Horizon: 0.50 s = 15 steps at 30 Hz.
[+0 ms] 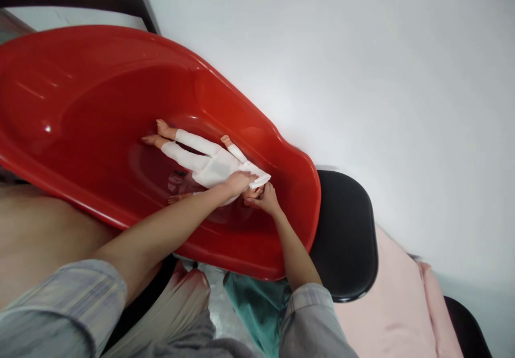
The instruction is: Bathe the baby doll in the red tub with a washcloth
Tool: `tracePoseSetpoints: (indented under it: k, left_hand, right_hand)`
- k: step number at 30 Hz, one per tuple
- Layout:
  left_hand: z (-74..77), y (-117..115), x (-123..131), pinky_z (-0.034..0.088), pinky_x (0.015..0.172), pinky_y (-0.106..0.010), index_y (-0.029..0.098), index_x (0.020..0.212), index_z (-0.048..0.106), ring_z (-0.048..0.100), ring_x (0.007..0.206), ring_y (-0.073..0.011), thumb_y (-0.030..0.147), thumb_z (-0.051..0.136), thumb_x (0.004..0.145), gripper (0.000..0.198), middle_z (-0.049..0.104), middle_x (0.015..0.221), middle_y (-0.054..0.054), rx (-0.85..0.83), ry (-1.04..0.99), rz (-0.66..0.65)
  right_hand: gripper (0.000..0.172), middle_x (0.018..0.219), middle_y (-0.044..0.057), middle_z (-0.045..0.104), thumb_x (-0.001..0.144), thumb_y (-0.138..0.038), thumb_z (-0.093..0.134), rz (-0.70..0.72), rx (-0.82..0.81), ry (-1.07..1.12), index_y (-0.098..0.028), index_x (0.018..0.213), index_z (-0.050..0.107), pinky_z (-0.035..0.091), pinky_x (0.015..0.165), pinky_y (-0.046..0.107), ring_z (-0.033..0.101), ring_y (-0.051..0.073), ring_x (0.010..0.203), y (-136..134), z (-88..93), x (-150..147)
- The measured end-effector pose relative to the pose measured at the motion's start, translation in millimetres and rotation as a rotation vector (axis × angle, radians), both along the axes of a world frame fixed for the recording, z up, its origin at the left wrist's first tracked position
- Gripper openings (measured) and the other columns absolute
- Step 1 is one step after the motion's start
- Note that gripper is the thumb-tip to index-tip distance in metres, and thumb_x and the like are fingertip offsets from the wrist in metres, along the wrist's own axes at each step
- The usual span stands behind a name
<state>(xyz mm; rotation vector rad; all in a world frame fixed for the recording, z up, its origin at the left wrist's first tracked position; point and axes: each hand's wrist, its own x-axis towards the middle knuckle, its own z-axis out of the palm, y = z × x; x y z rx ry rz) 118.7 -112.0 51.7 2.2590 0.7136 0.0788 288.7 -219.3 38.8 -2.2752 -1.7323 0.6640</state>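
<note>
A baby doll [217, 167] in a white top and white leggings lies in a red baby bathtub [100, 100], its bare feet toward the tub's wide end. The upper part of the top [259, 175] is bunched up over the doll's face. My left hand [240, 181] is closed on this cloth at the neck, its fingertips partly hidden. My right hand [267, 199] grips the doll's head [252, 192], thumb below and fingers around the far side. The doll's far arm points up along the tub wall; its near arm is mostly behind my left forearm.
A black chair seat [346, 234] stands at the tub's narrow end, with pink cloth [394, 293] beyond it. A white wall [362, 68] runs along the far side. Teal fabric [261, 304] hangs below the tub's near rim. A small printed picture [176, 181] shows on the tub floor.
</note>
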Motion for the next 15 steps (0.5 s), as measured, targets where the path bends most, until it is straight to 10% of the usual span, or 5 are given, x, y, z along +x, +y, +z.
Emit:
tracePoseSetpoints:
  k: [11,15]
  left_hand:
    - [10.1,0,1,0.038,0.105,-0.038,0.01,0.11,0.079,0.052,0.125,-0.0357,0.032,0.068,0.093,0.03,0.068,0.126,-0.019,0.255,0.163,-0.108]
    - [16.5,-7,5,0.039,0.105,-0.041,0.01,0.125,0.074,0.052,0.125,-0.0378,0.03,0.067,0.093,0.038,0.065,0.13,-0.02,0.256,0.201,-0.143]
  right_hand:
    - [0.113,0.156,0.022,0.047,0.058,-0.051,0.093,-0.015,0.011,0.015,-0.012,0.152,0.043,0.034,0.123,0.052,0.043,0.039,0.147,-2,0.5,-1]
    - [0.117,0.156,0.022,0.047,0.055,-0.05,0.094,-0.021,0.013,0.023,-0.011,0.153,0.042,0.034,0.124,0.051,0.043,0.039,0.147,-3,1.0,0]
